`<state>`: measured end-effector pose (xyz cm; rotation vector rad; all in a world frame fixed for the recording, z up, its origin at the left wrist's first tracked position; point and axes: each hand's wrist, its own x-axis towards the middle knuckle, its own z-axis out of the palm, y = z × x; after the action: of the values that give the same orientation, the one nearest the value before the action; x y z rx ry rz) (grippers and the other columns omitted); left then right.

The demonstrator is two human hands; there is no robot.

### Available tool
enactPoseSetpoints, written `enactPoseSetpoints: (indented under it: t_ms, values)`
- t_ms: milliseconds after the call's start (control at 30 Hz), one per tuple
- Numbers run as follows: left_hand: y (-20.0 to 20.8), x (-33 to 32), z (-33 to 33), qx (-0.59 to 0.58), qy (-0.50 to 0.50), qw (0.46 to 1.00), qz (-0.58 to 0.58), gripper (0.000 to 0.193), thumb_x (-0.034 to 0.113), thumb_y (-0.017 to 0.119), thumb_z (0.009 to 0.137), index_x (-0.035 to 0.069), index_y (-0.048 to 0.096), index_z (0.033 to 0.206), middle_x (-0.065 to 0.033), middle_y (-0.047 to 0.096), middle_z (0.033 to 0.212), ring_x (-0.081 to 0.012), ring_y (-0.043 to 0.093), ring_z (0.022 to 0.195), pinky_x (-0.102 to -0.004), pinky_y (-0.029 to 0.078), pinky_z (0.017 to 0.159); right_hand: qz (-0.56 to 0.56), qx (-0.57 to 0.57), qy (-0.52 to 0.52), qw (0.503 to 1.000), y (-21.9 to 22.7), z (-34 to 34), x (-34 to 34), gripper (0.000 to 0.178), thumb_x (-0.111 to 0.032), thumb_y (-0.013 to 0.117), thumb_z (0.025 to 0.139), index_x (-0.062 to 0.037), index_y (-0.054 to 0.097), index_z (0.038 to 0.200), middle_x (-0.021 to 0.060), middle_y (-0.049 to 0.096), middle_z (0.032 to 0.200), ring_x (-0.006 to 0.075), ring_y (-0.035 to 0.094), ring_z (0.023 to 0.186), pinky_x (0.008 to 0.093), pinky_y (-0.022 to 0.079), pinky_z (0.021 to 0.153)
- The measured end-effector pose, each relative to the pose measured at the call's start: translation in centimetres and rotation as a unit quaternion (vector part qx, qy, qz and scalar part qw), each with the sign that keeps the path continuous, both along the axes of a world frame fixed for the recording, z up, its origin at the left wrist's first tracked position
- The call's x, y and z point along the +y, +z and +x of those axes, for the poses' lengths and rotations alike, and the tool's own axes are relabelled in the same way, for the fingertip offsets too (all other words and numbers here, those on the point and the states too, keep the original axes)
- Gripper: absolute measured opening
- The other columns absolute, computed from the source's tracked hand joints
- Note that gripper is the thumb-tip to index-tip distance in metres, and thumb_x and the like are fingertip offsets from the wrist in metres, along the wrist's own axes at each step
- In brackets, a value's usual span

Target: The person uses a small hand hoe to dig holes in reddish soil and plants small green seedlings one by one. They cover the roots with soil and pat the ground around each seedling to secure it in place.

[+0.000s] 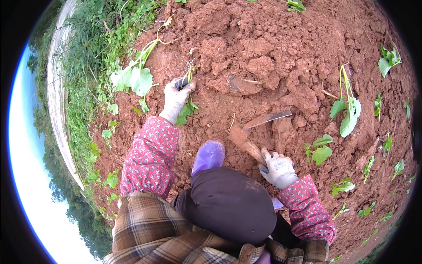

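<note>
My left hand (176,96), in a white glove with dark fingertips, is closed around the stem of a leafy green seedling (186,113). The seedling's thin stem ends stick out above the fingers, and its leaf hangs below the wrist side. My right hand (278,168), gloved the same way, grips the wooden handle of a small hoe (266,119). The hoe's soil-covered blade lies low over the reddish-brown soil (211,105), its tip pointing right. Beyond my left hand, larger seedlings with wide pale leaves (137,79) lie on the ground.
A wilted seedling (350,112) lies to the right, near a small leafy plant (321,152). Several more young plants dot the soil farther right. Weeds (94,53) border the left side, beside a pale path (57,88). My purple boot (209,155) stands between my hands.
</note>
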<state>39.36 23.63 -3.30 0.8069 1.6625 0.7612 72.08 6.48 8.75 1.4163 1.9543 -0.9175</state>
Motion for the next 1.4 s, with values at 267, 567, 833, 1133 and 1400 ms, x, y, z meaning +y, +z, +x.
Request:
enactPoseSetpoints:
  t_ms: [267, 567, 833, 1133, 1400]
  values:
    - [11.2, -1.4, 6.5, 0.253, -0.362, 0.8, 0.406, 0.033, 0.004, 0.076, 0.064, 0.007, 0.07, 0.096, -0.0091, 0.065, 0.097, -0.0266, 0.062, 0.094, -0.0365, 0.047, 0.085, -0.076, 0.508, -0.624, 0.589, 5.3, -1.6, 9.7, 0.032, -0.015, 0.073, 0.082, 0.0003, 0.062, 0.108, 0.0053, 0.066, 0.083, 0.0097, 0.058, 0.06, 0.0237, 0.047, 0.054]
    - [16.5, -1.9, 9.4, 0.318, -0.408, 0.771, 0.372, 0.049, 0.018, 0.075, 0.069, 0.009, 0.064, 0.116, -0.0089, 0.059, 0.109, -0.0298, 0.055, 0.104, -0.0431, 0.039, 0.094, 0.021, 0.502, -0.698, 0.511, 3.2, -3.8, 10.9, 0.026, -0.012, 0.063, 0.09, 0.0057, 0.062, 0.109, 0.0072, 0.065, 0.075, 0.0117, 0.06, 0.055, 0.0221, 0.049, 0.049]
    - [12.6, -8.1, 11.9, -0.444, -0.185, 0.873, -0.086, 0.069, 0.034, 0.071, 0.082, 0.004, 0.039, 0.136, -0.0054, 0.052, 0.118, -0.0176, 0.05, 0.111, -0.0348, 0.039, 0.096, 0.008, 0.535, -0.622, 0.571, 3.3, -4.5, 9.7, 0.024, -0.014, 0.068, 0.087, 0.0048, 0.067, 0.103, 0.0085, 0.069, 0.095, 0.0144, 0.064, 0.088, 0.0248, 0.05, 0.081]
    - [12.5, -8.9, 10.8, -0.366, -0.033, 0.918, -0.151, 0.025, 0.025, 0.065, 0.089, 0.006, 0.063, 0.106, 0.0016, 0.06, 0.086, -0.0094, 0.055, 0.07, -0.0237, 0.045, 0.066, -0.067, 0.526, -0.603, 0.595, 2.6, -3.9, 6.1, 0.031, -0.01, 0.069, 0.085, 0.0031, 0.061, 0.112, 0.0061, 0.067, 0.09, 0.0106, 0.064, 0.071, 0.0239, 0.052, 0.06]
    - [7.0, -8.6, 4.6, -0.521, 0.139, 0.832, -0.133, 0.03, 0.029, 0.058, 0.094, 0.014, 0.054, 0.12, 0.0006, 0.051, 0.085, -0.0096, 0.049, 0.068, -0.0369, 0.046, 0.071, 0.129, -0.034, -0.045, 0.99, -2.2, -2.2, -1.8, 0.064, -0.024, 0.062, 0.077, -0.0102, 0.041, 0.136, 0.0096, 0.049, 0.116, 0.029, 0.049, 0.105, 0.0445, 0.047, 0.081]
